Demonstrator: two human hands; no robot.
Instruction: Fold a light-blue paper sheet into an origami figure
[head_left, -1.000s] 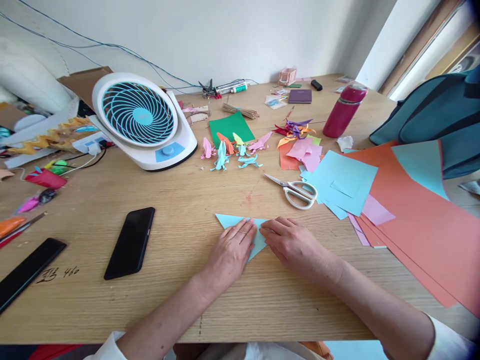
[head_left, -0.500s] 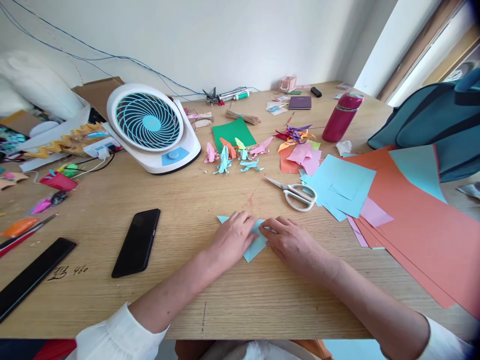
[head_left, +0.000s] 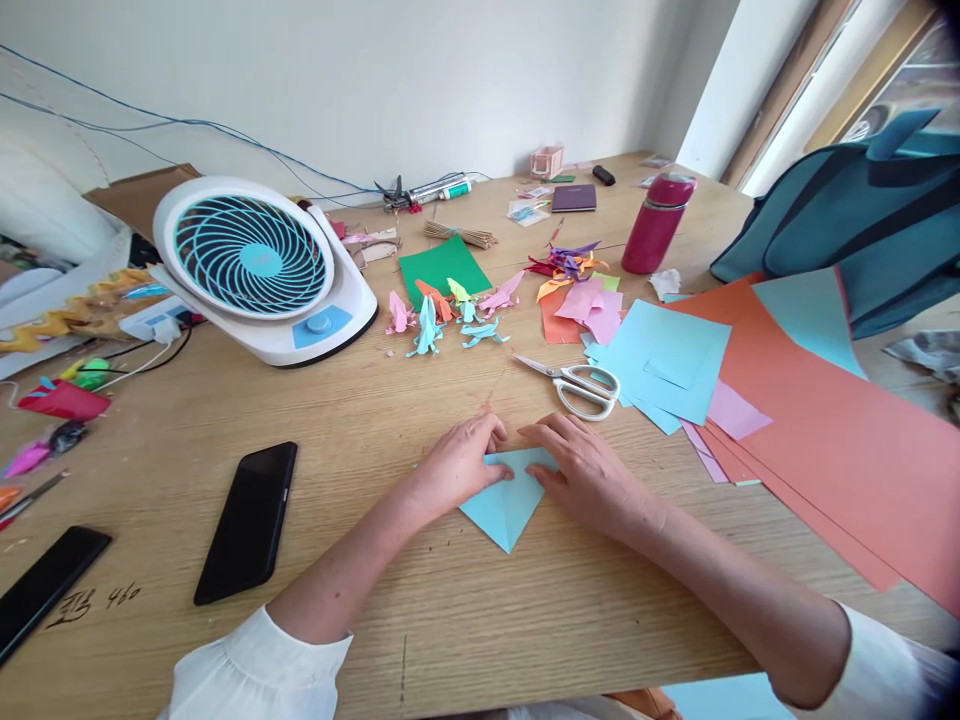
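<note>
A light blue sheet of origami paper (head_left: 508, 515), folded to a triangle, lies on the wooden table with one corner toward me. My left hand (head_left: 461, 458) grips its upper left side, the thumb on top and the fingers at the far edge. On the upper right, my right hand (head_left: 592, 470) holds it the same way, thumb on the paper and fingers curled beyond the fold. The fingers hide both side corners. White-handled scissors (head_left: 581, 388) lie just past my right hand. Several small folded paper figures (head_left: 427, 325) stand farther back.
Light blue sheets (head_left: 675, 350) and large orange sheets (head_left: 847, 450) cover the right side. A magenta bottle (head_left: 660, 225) and a teal bag (head_left: 847, 230) stand behind them. To the left are a white fan (head_left: 255, 260) and a black phone (head_left: 247, 520). A green sheet (head_left: 446, 268) lies behind the figures.
The blue paper has turned so one corner points toward me, and more of it shows. Both hands have moved from pressing its middle to holding its far edge. The view has shifted slightly.
</note>
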